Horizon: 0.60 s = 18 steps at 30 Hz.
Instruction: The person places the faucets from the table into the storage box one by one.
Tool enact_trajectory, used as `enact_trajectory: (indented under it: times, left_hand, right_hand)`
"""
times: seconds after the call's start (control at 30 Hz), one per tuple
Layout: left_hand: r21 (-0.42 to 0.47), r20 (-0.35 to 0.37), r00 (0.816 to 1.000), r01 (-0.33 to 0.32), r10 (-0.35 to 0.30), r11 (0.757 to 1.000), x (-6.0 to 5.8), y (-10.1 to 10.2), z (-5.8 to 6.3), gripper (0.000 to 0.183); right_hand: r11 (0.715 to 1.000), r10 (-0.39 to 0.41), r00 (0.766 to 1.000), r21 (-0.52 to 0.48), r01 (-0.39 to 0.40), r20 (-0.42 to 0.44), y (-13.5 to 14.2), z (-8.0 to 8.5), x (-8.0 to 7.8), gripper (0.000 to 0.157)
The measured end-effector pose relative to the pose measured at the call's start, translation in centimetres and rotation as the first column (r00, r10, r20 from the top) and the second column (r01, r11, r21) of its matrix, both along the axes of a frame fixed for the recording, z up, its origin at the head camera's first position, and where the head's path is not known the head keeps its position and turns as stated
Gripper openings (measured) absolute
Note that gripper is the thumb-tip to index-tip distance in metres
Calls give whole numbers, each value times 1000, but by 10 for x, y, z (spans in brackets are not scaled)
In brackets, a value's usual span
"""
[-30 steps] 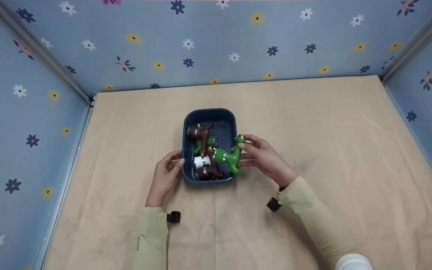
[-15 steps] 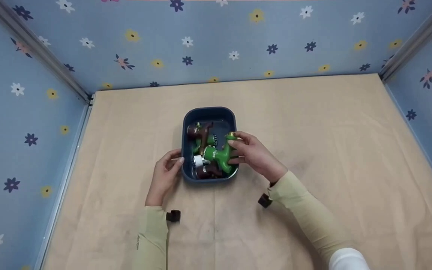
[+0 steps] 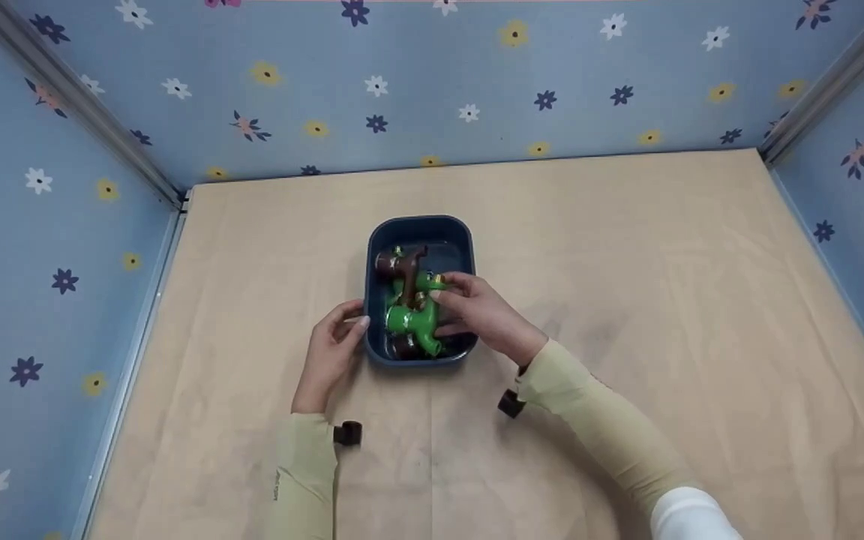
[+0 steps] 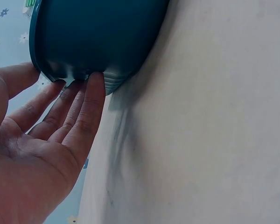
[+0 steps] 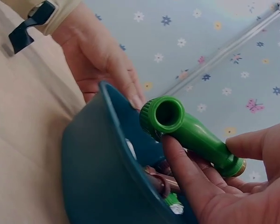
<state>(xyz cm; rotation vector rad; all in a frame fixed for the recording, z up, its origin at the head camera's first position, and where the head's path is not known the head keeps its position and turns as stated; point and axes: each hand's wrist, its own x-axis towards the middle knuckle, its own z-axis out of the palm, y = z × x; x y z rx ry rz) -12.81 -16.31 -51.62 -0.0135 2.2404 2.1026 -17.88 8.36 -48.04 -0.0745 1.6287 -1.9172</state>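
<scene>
In the head view my right hand [image 3: 488, 311] holds a green plastic tap [image 3: 411, 320] over the near part of a dark blue bin [image 3: 418, 363]. The right wrist view shows the tap's round spout opening [image 5: 169, 114] facing the camera, with thumb and fingers around its body. My left hand [image 3: 329, 352] touches the bin's left wall from outside, its fingers fairly straight in the left wrist view. Inside the bin lie a brown tap [image 3: 408, 270], another green tap [image 3: 426, 280] and a dark brown tap [image 3: 404, 347], partly hidden beneath the held one.
The bin stands on a table covered in beige paper [image 3: 627, 247]. Blue flowered panels [image 3: 469, 67] rise behind and at both sides. A black wrist mount [image 3: 348, 433] juts from the left sleeve, and another black mount [image 3: 511, 403] from the right.
My right hand has carried the green tap leftward from the bin's right rim to above the other taps, covering the white-ended one. My left hand has stayed at the bin's wall.
</scene>
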Motion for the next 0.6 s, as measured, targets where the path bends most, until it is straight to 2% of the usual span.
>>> enact_trajectory:
  times: [0.2, 0.6]
  left_hand:
    - [4, 11, 1000, -1, 1, 1000, -1, 1, 1, 38]
    - [3, 8, 1000, -2, 2, 1000, 1, 0, 2, 37]
  right_hand:
    - [1000, -20, 1000, 12, 20, 10, -6, -4, -2, 37]
    - [997, 21, 1000, 76, -23, 20, -17, -4, -1, 40]
